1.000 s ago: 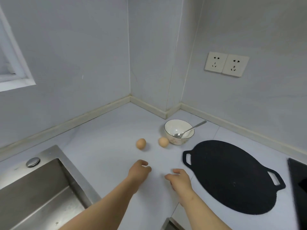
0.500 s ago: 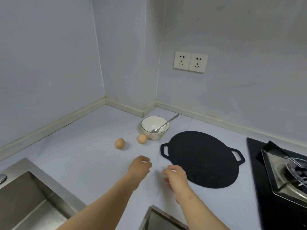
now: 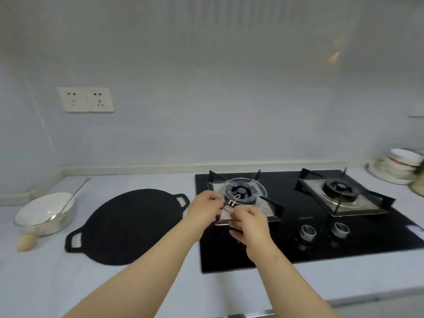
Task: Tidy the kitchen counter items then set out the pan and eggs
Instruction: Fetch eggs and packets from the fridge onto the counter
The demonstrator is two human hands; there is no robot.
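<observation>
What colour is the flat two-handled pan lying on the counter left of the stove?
Solid matte black pan, no pattern; the head view shows it best.

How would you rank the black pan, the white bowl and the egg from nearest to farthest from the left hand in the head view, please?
1. Black pan, just left of the left hand.
2. White bowl, farther left, past the pan.
3. Egg, leftmost, before the bowl.
</observation>
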